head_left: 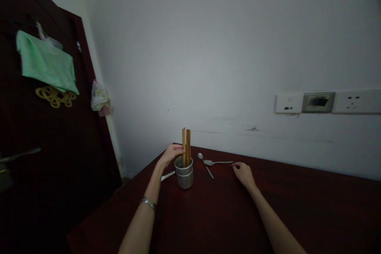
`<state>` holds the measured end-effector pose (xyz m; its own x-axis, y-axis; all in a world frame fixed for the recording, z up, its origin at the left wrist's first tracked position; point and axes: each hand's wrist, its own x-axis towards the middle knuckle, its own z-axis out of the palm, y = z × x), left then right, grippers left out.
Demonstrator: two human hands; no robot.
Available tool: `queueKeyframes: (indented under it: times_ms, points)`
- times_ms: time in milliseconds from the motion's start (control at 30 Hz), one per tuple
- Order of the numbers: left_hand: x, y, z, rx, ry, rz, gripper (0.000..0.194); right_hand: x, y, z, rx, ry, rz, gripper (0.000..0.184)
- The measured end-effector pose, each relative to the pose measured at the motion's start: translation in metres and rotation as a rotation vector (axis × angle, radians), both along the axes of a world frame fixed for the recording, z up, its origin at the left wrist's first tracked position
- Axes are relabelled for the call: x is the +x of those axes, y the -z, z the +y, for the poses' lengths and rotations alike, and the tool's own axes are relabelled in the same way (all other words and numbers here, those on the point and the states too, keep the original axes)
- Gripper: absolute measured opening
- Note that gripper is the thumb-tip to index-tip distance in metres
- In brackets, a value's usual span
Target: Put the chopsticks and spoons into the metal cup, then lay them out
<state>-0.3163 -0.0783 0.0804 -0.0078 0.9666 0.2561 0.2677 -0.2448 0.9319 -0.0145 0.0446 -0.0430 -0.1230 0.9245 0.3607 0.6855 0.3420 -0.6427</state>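
My left hand [173,153] is closed, thumb and fingers pinching chopsticks [183,149] that stand upright in a perforated metal utensil holder [185,177]. More chopsticks, darker brown, stand beside these in the same holder. Low over the table, my right hand [244,172] has its fingers curled together at the handle end of a metal spoon [218,162], whose bowl points left. A second metal spoon [207,169] lies slantwise between that one and the holder. A white handle [168,176] shows to the left of the holder; its other end is hidden by my left forearm.
The dark red table [214,214] meets a white wall [190,67] at its back edge. Sockets and switches [318,102] sit on the wall at right. A dark door [56,139] with a green cloth [47,61] stands at left, near a hanging plastic bag [99,97].
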Motion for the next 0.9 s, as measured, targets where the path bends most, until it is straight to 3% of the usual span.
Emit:
queueKeyframes:
  times_ms: [133,267,367,467,567,667,767,900]
  points:
    - [-0.001,-0.022,-0.008,0.115,-0.134,-0.041,0.029,0.001,-0.001,-0.004,-0.017,0.000,0.030,0.031]
    - [-0.002,-0.056,-0.027,0.269,-0.264,-0.116,0.032,0.001,-0.013,-0.009,-0.020,0.039,0.124,0.032]
    - [0.006,-0.080,-0.047,0.375,-0.251,-0.205,0.032,-0.005,-0.043,-0.013,0.044,0.060,0.229,0.032]
    - [0.022,-0.095,-0.064,0.385,-0.172,-0.275,0.032,-0.017,-0.092,-0.028,0.060,-0.082,0.438,0.029]
    - [0.040,-0.100,-0.072,0.325,-0.062,-0.301,0.030,-0.031,-0.142,-0.059,-0.144,-0.396,0.681,0.027]
    - [0.056,-0.097,-0.070,0.295,0.040,-0.320,0.028,-0.042,-0.178,-0.098,-0.252,-0.707,0.739,0.025]
    - [0.069,-0.092,-0.064,0.272,0.096,-0.325,0.027,-0.047,-0.194,-0.129,-0.368,-0.847,0.640,0.029]
    - [0.084,-0.087,-0.059,0.200,0.132,-0.313,0.028,-0.053,-0.197,-0.146,-0.212,-0.870,0.464,0.028]
